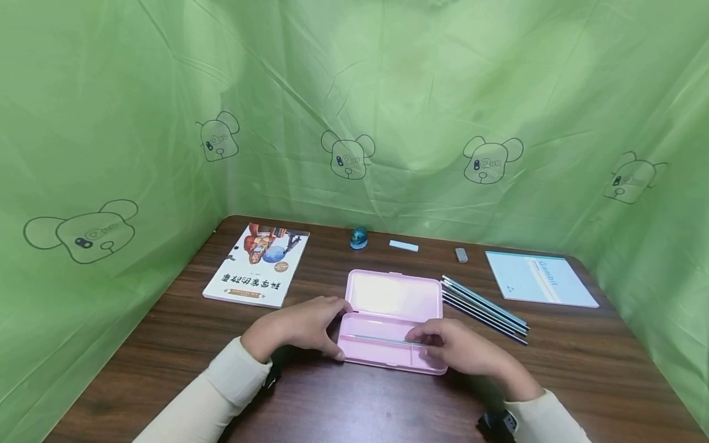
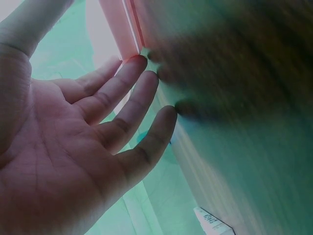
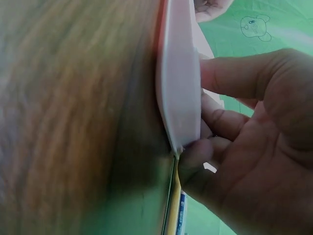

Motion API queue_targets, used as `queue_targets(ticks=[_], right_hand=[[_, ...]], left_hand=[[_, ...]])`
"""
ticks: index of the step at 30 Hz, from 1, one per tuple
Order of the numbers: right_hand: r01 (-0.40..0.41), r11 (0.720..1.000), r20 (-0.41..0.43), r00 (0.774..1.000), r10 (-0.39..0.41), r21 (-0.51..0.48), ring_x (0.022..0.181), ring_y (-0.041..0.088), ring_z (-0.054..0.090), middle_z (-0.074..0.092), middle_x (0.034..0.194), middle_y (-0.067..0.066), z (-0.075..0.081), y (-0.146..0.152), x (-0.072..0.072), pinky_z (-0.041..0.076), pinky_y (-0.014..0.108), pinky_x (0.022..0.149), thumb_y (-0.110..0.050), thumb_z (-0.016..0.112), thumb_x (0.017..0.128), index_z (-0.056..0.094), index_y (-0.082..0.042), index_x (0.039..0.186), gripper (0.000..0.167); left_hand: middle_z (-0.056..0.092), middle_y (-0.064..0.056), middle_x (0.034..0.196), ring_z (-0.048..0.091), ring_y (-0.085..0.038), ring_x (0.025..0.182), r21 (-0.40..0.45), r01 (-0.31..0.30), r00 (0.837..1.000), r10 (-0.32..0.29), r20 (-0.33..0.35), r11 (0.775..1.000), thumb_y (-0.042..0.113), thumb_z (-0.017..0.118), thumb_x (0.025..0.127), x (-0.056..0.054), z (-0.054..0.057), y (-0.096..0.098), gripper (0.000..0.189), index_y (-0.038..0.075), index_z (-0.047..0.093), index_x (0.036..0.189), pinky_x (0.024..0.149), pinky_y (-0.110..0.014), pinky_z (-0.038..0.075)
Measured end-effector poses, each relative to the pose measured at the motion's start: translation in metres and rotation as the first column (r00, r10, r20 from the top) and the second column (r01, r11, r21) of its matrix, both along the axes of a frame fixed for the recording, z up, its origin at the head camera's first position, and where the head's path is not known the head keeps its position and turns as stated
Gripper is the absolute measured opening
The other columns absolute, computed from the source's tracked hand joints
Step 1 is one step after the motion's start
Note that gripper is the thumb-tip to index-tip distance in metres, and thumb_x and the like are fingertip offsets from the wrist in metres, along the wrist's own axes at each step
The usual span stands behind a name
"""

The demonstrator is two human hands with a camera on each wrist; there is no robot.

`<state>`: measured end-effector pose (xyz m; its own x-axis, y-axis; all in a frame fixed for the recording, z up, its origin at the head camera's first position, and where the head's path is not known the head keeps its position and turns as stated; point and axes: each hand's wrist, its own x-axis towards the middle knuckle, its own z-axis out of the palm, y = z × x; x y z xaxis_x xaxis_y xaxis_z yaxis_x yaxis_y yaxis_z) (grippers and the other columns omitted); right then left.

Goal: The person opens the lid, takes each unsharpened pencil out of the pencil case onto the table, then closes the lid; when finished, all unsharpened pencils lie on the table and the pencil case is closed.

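An open pink pencil case (image 1: 373, 357) lies on the table, its lid (image 1: 393, 295) folded back. A thin pencil (image 1: 382, 339) lies lengthwise over its lower tray. My left hand (image 1: 307, 326) spans the case's left end, thumb at the front corner and fingers by the hinge; in the left wrist view these fingers (image 2: 142, 98) are spread and loosely bent. Inside the right part of the tray, my right hand (image 1: 462, 346) pinches the pencil's right end; its fingertips are partly hidden. In the right wrist view the case's side wall (image 3: 181, 78) covers some of the fingers.
Several pencils (image 1: 484, 307) lie beside the case at right. Behind stand a blue sharpener (image 1: 359, 238), a pale blue strip (image 1: 404, 245) and a grey eraser (image 1: 461, 255). A book (image 1: 257, 264) lies at left, a light-blue notebook (image 1: 540, 279) at right. Green curtains (image 1: 354, 92) enclose the table.
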<state>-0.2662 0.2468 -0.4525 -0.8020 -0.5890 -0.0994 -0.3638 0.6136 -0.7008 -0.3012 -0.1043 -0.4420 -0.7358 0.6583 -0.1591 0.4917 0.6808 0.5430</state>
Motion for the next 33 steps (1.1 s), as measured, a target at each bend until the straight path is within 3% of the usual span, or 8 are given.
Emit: queue_targets(ticks=[5,19,33], right_hand=[[0.043,0.999,-0.007,0.999,-0.043,-0.002,0.093,0.009,0.062,0.073,0.101,-0.007,0.0005,-0.0022,0.0003,0.055,0.023,0.082,0.001,0.076,0.1,0.082,-0.014,0.116,0.023],[0.076,0.996,-0.012,0.997,-0.077,-0.042,0.087,0.005,0.063,0.076,0.094,-0.006,0.0016,0.0019,-0.0018,0.055,0.022,0.079,0.0,0.079,0.098,0.084,-0.015,0.108,0.019],[0.105,0.994,-0.03,0.994,-0.106,-0.033,0.093,0.008,0.061,0.077,0.099,-0.009,0.0061,0.0064,-0.0022,0.052,0.024,0.081,-0.003,0.078,0.1,0.084,-0.019,0.106,0.018]], left_hand=[[0.07,-0.006,0.139,0.062,-0.025,0.135,-0.002,-0.007,1.0,0.007,0.008,1.0,0.037,0.101,0.082,-0.0014,-0.0019,0.0009,0.079,0.008,0.062,0.144,0.122,-0.05,0.049],[0.07,-0.006,0.138,0.062,-0.023,0.133,-0.007,-0.006,1.0,0.006,0.003,1.0,0.038,0.101,0.082,-0.0032,-0.0036,0.0012,0.079,0.008,0.062,0.144,0.122,-0.05,0.05],[0.07,-0.006,0.137,0.062,-0.024,0.132,-0.001,-0.008,1.0,0.008,0.011,1.0,0.037,0.102,0.082,-0.0022,-0.0028,0.0006,0.078,0.008,0.062,0.143,0.121,-0.05,0.05]])
